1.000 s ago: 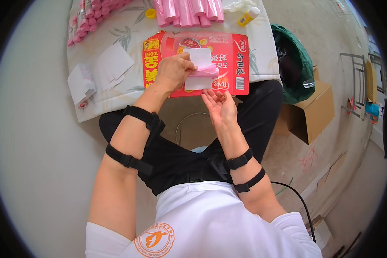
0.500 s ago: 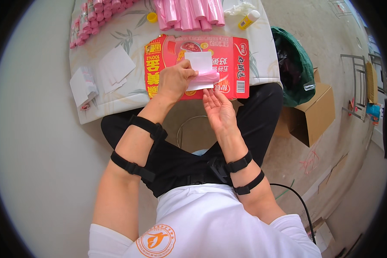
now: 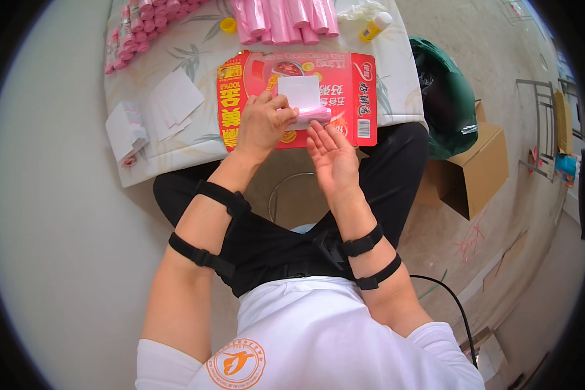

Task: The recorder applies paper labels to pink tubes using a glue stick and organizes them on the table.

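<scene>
A small roll of pink plastic film [image 3: 313, 114] lies across the near part of a white paper slip [image 3: 299, 90], on a flattened red printed carton [image 3: 342, 78]. My left hand [image 3: 264, 126] is closed on the roll's left end, its thumb and fingertips pressed against it. Palm up, my right hand [image 3: 333, 156] has its fingers stretched out and apart, the tips at the near edge of the roll and paper. The near strip of the slip is turned up against the roll, partly hidden by my fingers.
Further pink rolls lie in a row [image 3: 286, 23] and a stack [image 3: 140, 32] along the far side. Nearby are a yellow cap [image 3: 228, 25] and a glue stick [image 3: 376, 27]. White slips [image 3: 177, 97] lie left. A green bag [image 3: 458, 97] and cardboard box [image 3: 482, 166] stand right.
My right fingertips have moved slightly up and away from me, bringing the paper's near edge up against the pink roll. My left hand keeps its hold at the roll's left end.
</scene>
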`<state>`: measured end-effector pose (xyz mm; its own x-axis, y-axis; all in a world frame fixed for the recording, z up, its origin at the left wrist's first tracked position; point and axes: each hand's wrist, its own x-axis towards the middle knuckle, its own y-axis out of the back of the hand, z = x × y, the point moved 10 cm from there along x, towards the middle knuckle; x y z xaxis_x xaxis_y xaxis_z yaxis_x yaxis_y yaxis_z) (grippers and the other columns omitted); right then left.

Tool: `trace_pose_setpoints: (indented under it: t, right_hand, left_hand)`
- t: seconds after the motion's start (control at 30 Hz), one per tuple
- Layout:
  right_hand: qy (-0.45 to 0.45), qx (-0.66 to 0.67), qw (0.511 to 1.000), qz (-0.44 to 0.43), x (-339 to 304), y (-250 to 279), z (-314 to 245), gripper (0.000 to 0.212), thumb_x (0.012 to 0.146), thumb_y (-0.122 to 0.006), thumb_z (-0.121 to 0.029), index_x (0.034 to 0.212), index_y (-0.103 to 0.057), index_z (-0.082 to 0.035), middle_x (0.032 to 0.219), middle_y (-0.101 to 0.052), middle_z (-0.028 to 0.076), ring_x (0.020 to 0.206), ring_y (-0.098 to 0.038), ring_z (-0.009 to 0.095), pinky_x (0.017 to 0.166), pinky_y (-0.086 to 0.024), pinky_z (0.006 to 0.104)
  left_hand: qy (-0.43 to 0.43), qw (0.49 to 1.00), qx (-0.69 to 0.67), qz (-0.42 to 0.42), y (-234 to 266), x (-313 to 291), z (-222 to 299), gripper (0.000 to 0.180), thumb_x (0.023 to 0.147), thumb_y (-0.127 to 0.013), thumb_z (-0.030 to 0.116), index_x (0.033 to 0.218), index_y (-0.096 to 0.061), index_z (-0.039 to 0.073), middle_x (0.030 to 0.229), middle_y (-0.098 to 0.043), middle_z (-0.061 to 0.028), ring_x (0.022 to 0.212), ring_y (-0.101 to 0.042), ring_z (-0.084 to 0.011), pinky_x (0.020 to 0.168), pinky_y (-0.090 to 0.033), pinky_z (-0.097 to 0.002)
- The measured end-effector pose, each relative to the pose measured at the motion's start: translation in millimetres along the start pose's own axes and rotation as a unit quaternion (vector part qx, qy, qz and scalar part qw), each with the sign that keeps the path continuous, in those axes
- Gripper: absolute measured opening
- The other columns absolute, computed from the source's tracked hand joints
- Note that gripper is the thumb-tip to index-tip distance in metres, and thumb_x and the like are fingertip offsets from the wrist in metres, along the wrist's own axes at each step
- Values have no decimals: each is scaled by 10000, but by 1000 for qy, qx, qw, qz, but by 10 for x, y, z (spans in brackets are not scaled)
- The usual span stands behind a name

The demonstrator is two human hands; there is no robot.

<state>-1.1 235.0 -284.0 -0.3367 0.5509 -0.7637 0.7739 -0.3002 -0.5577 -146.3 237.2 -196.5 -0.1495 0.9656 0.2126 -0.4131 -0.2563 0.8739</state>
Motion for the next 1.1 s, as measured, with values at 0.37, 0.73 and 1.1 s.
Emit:
trace_pose_setpoints:
  t: [0.37, 0.73, 1.1]
  right_hand:
    - [571, -701, 380, -193, -200, -1063, -549, 134, 612, -737, -114, 684, -625, -100, 793, -607, -20, 891, -560, 204, 862, -400, 372]
    - [447, -707, 486, -251, -44, -1014, -537, 653, 524, -795, -12, 1115, -525, -77, 1140, -549, 102, 1045, -543, 288, 895, -443, 399]
    - [389, -721, 486, -304, 119, -893, -559, 440, 678, -630, 121, 1085, -604, -43, 1113, -560, 106, 1053, -549, 293, 882, -492, 353]
  left_hand:
    - [-2, 999, -46, 27, -21, -32, -50, 124, 694, -747, 182, 813, -719, 167, 751, -598, 44, 790, -534, -175, 754, -384, -329]
    - [25, 998, -26, 51, -14, -99, -111, 219, 703, -750, 212, 918, -714, 188, 880, -635, 55, 866, -545, -165, 818, -372, -330]
    - [30, 993, 44, 101, 107, -318, 68, 263, 697, -742, 219, 935, -631, 196, 1044, -569, 44, 971, -537, -164, 891, -304, -367]
